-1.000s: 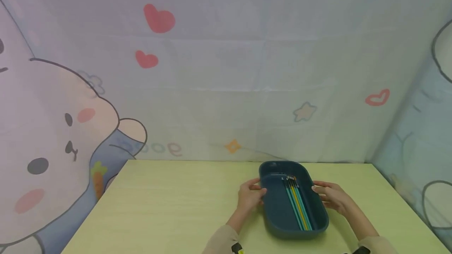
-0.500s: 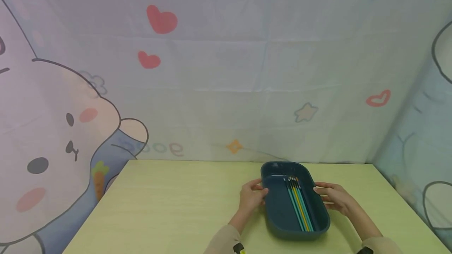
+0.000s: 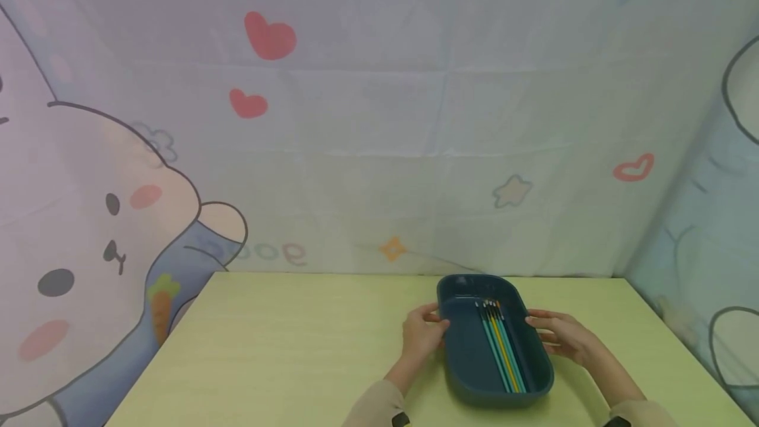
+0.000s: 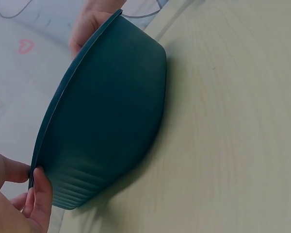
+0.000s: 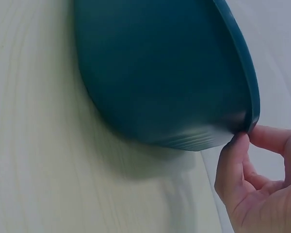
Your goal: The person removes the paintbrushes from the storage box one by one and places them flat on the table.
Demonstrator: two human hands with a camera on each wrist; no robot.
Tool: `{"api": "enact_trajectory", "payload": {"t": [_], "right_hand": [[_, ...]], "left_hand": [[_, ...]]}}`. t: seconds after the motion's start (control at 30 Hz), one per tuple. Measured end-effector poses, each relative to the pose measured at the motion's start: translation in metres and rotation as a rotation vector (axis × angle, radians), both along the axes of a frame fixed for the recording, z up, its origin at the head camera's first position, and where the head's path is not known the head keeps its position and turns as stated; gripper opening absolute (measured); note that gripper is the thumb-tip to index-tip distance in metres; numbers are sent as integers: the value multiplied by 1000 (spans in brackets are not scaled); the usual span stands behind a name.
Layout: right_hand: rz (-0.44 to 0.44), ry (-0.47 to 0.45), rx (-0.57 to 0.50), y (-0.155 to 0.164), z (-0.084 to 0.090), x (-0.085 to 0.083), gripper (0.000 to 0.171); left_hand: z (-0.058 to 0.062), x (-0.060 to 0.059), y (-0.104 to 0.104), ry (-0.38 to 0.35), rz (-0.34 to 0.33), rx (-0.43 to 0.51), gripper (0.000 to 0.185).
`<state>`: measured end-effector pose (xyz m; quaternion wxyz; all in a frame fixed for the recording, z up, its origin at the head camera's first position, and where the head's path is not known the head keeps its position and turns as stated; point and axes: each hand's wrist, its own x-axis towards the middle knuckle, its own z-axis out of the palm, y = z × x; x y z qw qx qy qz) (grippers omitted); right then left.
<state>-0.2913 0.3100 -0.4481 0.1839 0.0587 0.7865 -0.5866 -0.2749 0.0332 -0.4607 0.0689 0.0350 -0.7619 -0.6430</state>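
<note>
A dark teal plastic tray [image 3: 468, 361], long with rounded corners, is at the right part of the table in the head view. Several slim pencil-like sticks [image 3: 501, 351], teal with one yellow and with dark upper ends, lie side by side along it. My left hand [image 3: 422, 335] pinches the left rim between thumb and fingers. On the opposite side, my right hand [image 3: 566, 337] pinches the right rim. Both wrist views show the tray's outer wall [image 4: 102, 102] from the side, with ridges near each hand's grip. The sticks are hidden there by the wall.
The pale yellow wood-grain table [image 3: 284, 348] stretches left of the tray. A printed cloth [image 3: 379, 111] with hearts, a star and a cartoon rabbit hangs behind the table's far edge and along its sides.
</note>
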Motion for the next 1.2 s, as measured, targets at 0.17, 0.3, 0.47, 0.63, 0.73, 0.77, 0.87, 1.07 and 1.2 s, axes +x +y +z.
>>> {"api": "enact_trajectory", "payload": {"t": [0.17, 0.3, 0.47, 0.63, 0.73, 0.77, 0.87, 1.07, 1.2], "right_hand": [[27, -8, -39, 4, -1, -2, 66], [51, -9, -45, 7, 2, -6, 68], [54, -1, -45, 6, 4, -11, 68], [37, 14, -25, 3, 4, -17, 65], [24, 18, -9, 2, 4, -21, 64], [24, 19, -5, 2, 4, -21, 64], [24, 21, 1, 3, 4, -23, 62], [15, 20, 3, 3, 4, -22, 62], [16, 19, -16, 2, 4, -20, 63]], "left_hand": [[2, 0, 0, 2, -2, -16, 40], [4, -3, 0, 9, 8, -59, 38], [7, -7, -2, 39, 41, -117, 36], [11, -11, -4, 74, 39, -136, 33], [15, -13, -5, 94, 40, -162, 32], [16, -14, -6, 99, 41, -165, 31], [21, -15, -6, 107, 39, -165, 30], [33, -18, -3, 123, 18, -170, 28], [39, -19, 2, 98, -16, -171, 25]]}}
